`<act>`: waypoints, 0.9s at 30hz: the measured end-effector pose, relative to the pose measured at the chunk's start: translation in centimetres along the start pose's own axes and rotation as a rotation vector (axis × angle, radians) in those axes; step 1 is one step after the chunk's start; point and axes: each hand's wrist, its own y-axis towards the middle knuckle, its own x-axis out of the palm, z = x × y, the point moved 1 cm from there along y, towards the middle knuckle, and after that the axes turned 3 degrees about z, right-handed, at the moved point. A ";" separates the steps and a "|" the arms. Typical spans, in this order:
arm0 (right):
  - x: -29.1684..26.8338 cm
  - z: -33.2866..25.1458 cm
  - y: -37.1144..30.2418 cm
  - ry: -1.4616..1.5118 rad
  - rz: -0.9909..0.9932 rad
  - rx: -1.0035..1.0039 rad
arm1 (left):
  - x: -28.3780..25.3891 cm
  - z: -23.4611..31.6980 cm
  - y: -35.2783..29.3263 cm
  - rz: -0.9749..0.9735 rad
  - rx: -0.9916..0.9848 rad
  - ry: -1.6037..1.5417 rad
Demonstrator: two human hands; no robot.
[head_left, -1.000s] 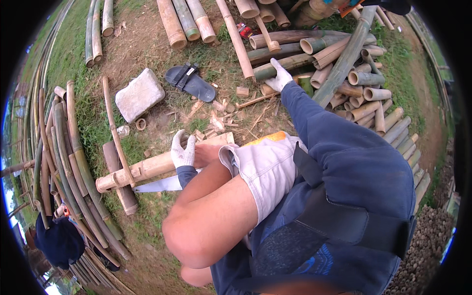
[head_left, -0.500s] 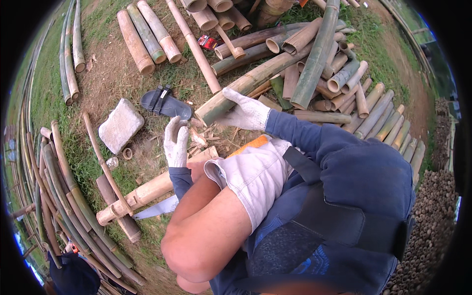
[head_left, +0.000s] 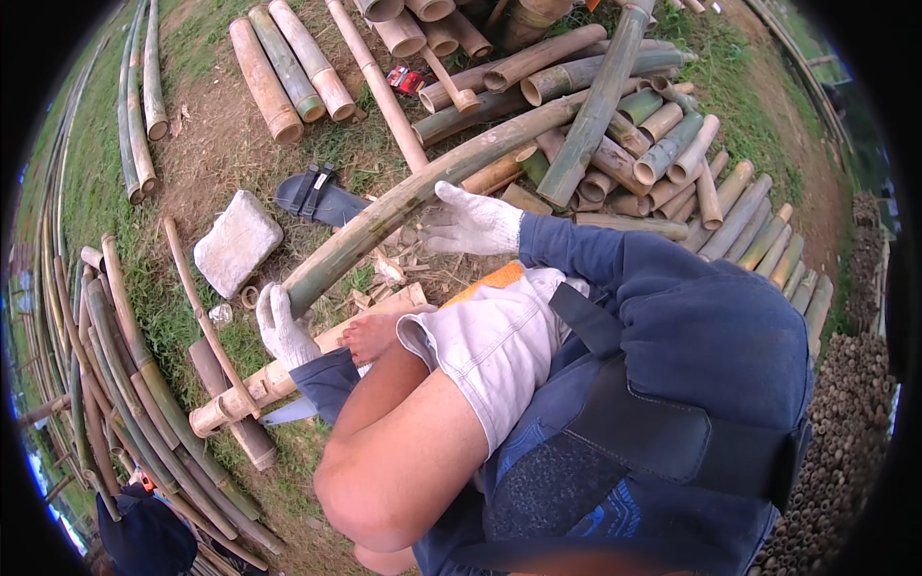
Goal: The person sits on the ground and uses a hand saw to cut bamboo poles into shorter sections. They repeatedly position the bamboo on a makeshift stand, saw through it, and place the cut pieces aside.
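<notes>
A long greenish-brown bamboo pole (head_left: 384,206) slants from the pile at upper right down to my left hand (head_left: 283,331). This gloved hand lies against the pole's near end, its fingers stretched out rather than wrapped around it. Beside the middle of the pole, my right hand (head_left: 480,223), also gloved, has its fingers spread and its thumb raised by the pole's side. Under my bare foot (head_left: 376,334) lies a thicker pale bamboo (head_left: 274,382). A saw blade (head_left: 290,412) pokes out past my left sleeve; its handle is hidden.
A pale stone block (head_left: 237,243) and a black sandal (head_left: 322,200) lie on the ground ahead. Cut bamboo pieces (head_left: 663,154) are heaped at upper right. Long poles (head_left: 158,403) lie at the left, near a person in dark clothing (head_left: 144,533).
The bamboo pole has slid toward me and to the left, out of the pile. My left hand has moved left and down to its end. Another pole on the pile has shifted.
</notes>
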 end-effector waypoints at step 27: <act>8.0 10.9 0.2 0.088 -0.299 0.585 | -24.3 2.8 -6.0 0.550 0.133 -0.443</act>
